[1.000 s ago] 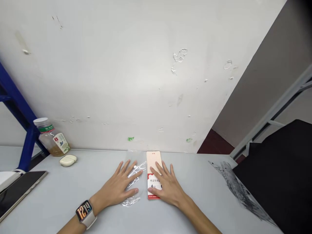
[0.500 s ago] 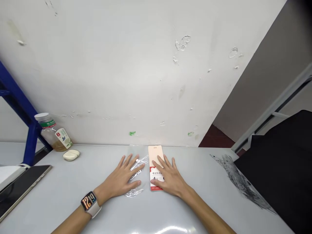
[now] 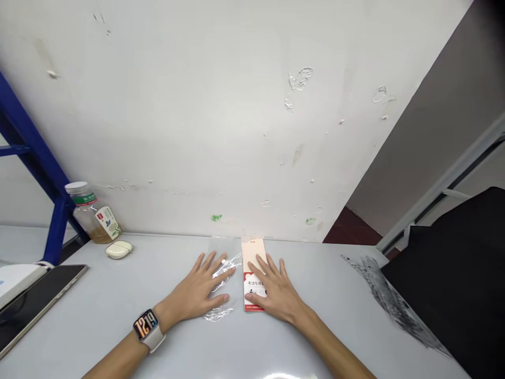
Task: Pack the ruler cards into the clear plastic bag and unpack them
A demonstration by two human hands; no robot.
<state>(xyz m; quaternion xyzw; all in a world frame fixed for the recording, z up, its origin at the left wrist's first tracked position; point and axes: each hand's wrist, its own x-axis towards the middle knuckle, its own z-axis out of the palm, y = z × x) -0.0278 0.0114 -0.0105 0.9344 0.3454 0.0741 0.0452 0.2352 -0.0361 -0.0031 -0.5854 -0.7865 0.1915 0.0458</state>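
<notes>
My left hand lies flat, fingers spread, on a clear crinkled plastic wrapper on the grey table. A smartwatch with a pale strap is on that wrist. My right hand rests palm down, fingers apart, on a long pink and red card pack with printed writing, which lies lengthwise toward the wall. The wrapper and the pack lie side by side, nearly touching.
A clear bottle with brownish liquid stands at the back left beside a small cream case. A blue metal frame rises at left. A dark tablet lies at the left edge. A black fabric mass covers the right.
The view has shifted slightly. Both hands keep the same flat pose on the wrapper and the card pack.
</notes>
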